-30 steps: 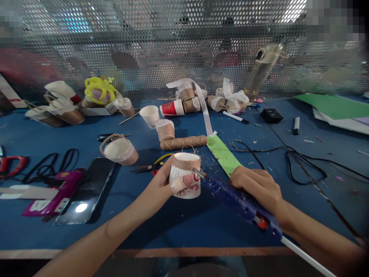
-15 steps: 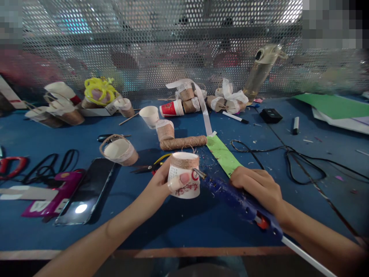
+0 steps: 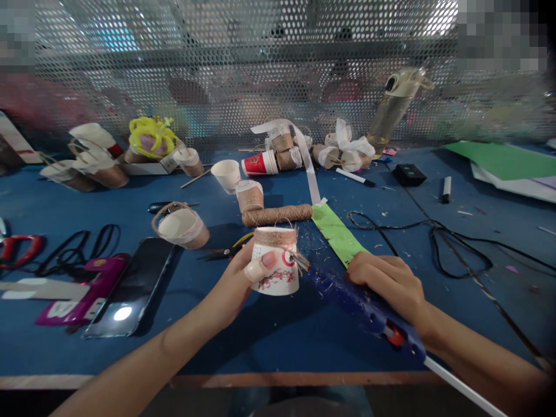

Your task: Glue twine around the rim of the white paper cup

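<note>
My left hand (image 3: pixel 237 284) is wrapped round a white paper cup (image 3: pixel 278 272) with a red flower print and brown twine wound about its rim, held just above the blue table (image 3: pixel 278 341). A bandage covers the thumb pressed on the cup's side. My right hand (image 3: pixel 388 284) grips a blue hot glue gun (image 3: pixel 360 304), whose metal nozzle touches the cup just under the twine. A white glue stick juts from the gun's back end toward the lower right.
A twine spool (image 3: pixel 277 215), a green paper strip (image 3: pixel 336 233) and pliers (image 3: pixel 226 251) lie just behind the cup. A phone (image 3: pixel 130 286), scissors (image 3: pixel 19 248) and finished twine cups (image 3: pixel 182 226) sit to the left; black cables (image 3: pixel 434 237) run right. A perforated metal screen closes the back.
My left hand has tipped the cup and lifted it slightly, so its open mouth no longer shows. The glue gun's nozzle stays at the twine band.
</note>
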Tool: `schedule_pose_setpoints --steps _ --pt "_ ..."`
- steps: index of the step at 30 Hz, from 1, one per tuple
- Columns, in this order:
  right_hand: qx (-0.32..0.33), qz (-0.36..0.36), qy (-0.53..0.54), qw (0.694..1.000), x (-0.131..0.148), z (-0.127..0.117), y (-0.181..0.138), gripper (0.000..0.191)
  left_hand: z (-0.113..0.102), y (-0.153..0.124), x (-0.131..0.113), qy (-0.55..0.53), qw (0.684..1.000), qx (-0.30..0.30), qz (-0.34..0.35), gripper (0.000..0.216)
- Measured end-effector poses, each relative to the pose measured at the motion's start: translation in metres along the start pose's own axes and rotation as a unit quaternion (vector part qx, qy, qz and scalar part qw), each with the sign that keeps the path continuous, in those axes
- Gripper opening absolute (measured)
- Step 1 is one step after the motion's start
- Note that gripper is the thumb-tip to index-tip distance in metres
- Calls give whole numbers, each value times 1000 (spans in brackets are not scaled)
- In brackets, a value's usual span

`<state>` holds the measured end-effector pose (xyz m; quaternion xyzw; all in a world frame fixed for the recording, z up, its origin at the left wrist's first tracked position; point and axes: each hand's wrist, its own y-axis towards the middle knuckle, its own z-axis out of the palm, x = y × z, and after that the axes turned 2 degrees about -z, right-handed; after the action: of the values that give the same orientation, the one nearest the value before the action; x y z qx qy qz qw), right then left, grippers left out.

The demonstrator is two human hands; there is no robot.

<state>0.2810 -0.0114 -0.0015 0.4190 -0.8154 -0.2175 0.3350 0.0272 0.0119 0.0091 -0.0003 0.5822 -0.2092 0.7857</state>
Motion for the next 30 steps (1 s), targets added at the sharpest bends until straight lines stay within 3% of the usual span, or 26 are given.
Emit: schedule_pose_setpoints --steps 14,18,25,30 --pt "-5 -18 4 1000 0 -2 1 5 -3 0 4 -35 999 14 5 42" --pt "-11 -9 20 1000 1 -3 1 6 -2 1 1 -70 996 45 5 36" --pt "-67 55 53 995 3 0 3 16 -1 1 -4 -91 990 102 -33 44" --pt "-120 156 117 973 11 7 9 26 -1 -1 3 -75 989 114 -61 46"
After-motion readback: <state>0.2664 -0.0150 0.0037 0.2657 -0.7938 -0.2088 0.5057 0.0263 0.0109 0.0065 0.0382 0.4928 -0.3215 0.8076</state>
